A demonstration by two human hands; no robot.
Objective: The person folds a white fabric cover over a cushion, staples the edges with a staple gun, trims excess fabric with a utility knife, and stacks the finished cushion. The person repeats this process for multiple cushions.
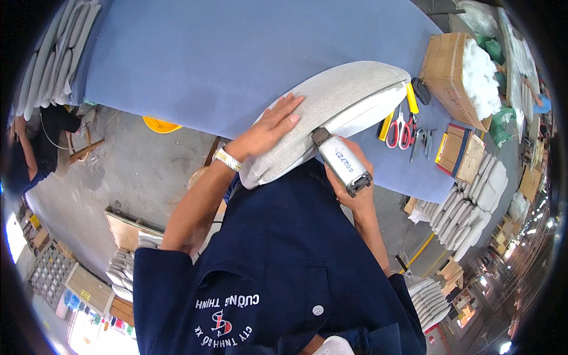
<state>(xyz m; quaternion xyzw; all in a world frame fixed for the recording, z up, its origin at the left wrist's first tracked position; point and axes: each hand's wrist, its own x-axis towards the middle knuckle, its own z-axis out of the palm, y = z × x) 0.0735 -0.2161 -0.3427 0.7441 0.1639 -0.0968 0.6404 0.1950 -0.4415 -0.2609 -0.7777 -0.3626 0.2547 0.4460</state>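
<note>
A long curved cushion (pixel 349 89) in light grey fabric lies tilted across the near edge of the blue-covered table, against my body. Its white underside shows on the side toward my right. My left hand (pixel 273 127) rests on the grey fabric with the fingers stretched out flat. In my right hand (pixel 358 192) is a silver-grey pneumatic staple gun (pixel 343 161), its dark nose at the cushion's edge where the grey cloth meets the white. The fingers around its handle are partly hidden beneath the tool.
Red-handled scissors (pixel 400 131), yellow-handled tools (pixel 412 97) and small metal tools lie right of the cushion. A cardboard box (pixel 447 71) of white stuffing stands beyond. Grey cushions are stacked at far left (pixel 56 59) and right (pixel 467 207). A yellow basin (pixel 161 125) sits below the table.
</note>
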